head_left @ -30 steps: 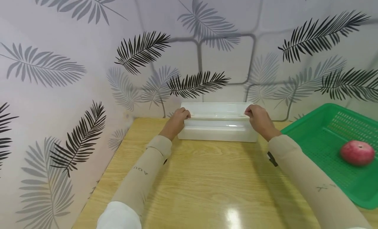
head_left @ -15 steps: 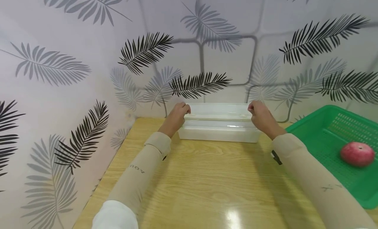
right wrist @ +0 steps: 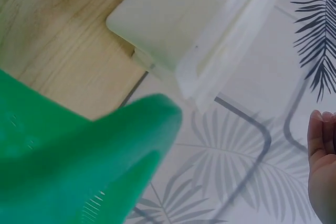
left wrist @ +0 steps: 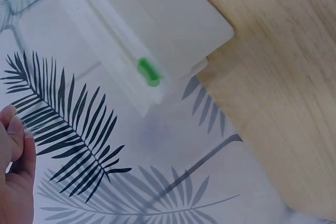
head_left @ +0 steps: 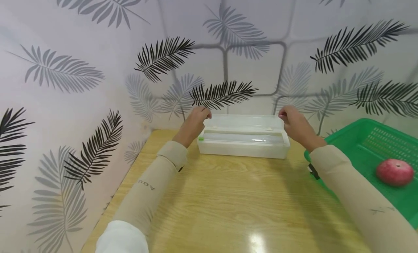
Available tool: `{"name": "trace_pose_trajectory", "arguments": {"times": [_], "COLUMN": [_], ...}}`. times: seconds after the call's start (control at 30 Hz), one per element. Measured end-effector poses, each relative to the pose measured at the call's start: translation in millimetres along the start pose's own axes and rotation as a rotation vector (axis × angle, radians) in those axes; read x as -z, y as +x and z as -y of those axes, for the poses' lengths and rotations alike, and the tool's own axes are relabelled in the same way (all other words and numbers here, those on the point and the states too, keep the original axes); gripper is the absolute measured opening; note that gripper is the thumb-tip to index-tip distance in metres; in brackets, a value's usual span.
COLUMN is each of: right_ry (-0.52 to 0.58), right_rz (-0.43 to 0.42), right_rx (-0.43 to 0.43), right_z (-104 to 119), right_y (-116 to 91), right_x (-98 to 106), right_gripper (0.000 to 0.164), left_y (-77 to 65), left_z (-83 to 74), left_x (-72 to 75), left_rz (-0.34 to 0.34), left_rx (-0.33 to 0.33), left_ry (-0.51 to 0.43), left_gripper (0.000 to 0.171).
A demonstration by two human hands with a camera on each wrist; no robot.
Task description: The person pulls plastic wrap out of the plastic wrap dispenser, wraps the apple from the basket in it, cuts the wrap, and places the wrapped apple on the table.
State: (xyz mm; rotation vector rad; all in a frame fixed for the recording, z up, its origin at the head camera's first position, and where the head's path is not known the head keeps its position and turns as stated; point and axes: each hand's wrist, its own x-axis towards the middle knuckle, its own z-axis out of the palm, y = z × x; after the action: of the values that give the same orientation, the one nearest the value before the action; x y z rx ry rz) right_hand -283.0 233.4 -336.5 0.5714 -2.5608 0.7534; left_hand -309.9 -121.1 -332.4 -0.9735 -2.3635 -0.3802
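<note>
A white cling film dispenser box [head_left: 241, 149] rests on the wooden table against the wall, its translucent lid [head_left: 243, 119] standing up behind. Inside lies a pale, shiny roll [head_left: 235, 137]. A green slider [left wrist: 149, 72] sits at the box's left end. My left hand [head_left: 195, 123] is raised above the left end, thumb and fingertips pinched together. Level with it, my right hand [head_left: 298, 126] pinches above the right end. Between them a faint haze of clear film overlaps the lid; its edges hardly show. Both wrist views catch only part of each hand.
On the right stands a green perforated basket [head_left: 369, 124] holding a round red fruit [head_left: 395, 172]; my right forearm passes over its near-left rim. A leaf-patterned wall [head_left: 248, 71] closes off the back and left of the wooden table [head_left: 228, 195].
Both hands have risen from the box's opening to above its ends, the right also shifting outward. The green slider has come into sight. The box stays in place.
</note>
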Motion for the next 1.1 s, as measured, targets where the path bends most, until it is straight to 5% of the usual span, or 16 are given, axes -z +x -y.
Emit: {"name": "trace_pose_trajectory", "arguments": {"times": [0.3,0.7,1.1], "right_ry": [0.012,-0.019,-0.044], "right_rz": [-0.006,-0.080,-0.136], "right_rx": [0.062,0.074,0.097], "right_z": [7,25,48], "right_y": [4,16,21], "right_x": [16,45,76], "right_gripper": [0.006,0.008,0.009], "left_y": [10.7,29.3,40.7], "left_z": [-5.1,-9.3,-24.5], "left_x": [21.4,48.0,80.3], "left_rz": [0.007,-0.112,-0.126], "left_rx": [0.026,-0.071,0.007], "left_ry": [0.015,0.009,0.039], "left_gripper": [0.038,0.040,0.040]}}
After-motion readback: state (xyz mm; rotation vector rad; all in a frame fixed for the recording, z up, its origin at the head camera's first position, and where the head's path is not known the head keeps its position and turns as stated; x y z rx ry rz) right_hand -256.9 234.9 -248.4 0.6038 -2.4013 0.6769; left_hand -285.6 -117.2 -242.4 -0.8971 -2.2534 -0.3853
